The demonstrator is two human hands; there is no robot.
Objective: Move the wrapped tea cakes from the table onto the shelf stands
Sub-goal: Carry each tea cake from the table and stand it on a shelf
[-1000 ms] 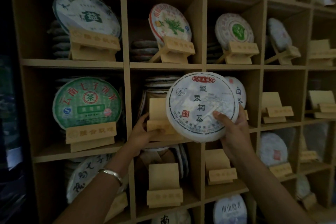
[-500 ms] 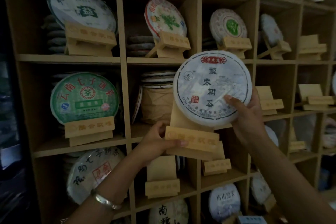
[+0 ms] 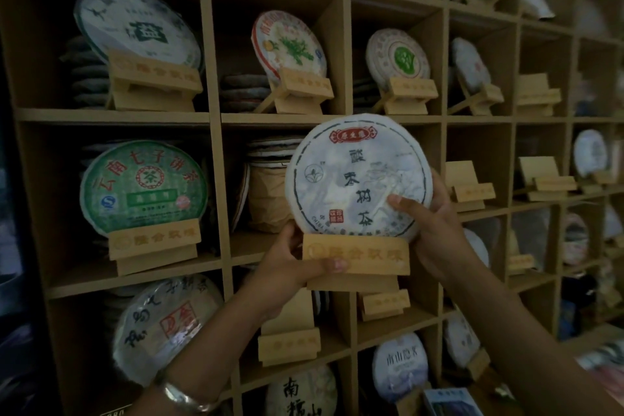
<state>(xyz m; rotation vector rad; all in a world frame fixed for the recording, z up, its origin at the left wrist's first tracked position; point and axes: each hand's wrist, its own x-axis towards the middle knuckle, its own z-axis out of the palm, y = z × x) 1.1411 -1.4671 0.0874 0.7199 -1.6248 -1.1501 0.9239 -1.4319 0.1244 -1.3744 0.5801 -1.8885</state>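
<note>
Head view: white-wrapped tea cake [image 3: 358, 176] sits upright in a wooden stand [image 3: 356, 255], both held up in front of the shelf unit [image 3: 216, 118], not resting on any shelf board. Landmark = that stand. Left hand [image 3: 293, 267] grips the stand's left end, thumb across the front lip, fingers curled behind. Right hand [image 3: 435, 230] closed on the cake's lower right edge, thumb pressed on the wrapper face, fingers behind. Silver bracelet [image 3: 184, 397] on left wrist, well below-left of the stand. Directly behind the stand: compartment with a stack of wrapped cakes [image 3: 270, 192]. Left of the stand: green-label cake [image 3: 143, 186] on its own stand. Right of it: empty stand [image 3: 467, 184] in the next compartment. Below it: another empty stand [image 3: 288, 338].
</note>
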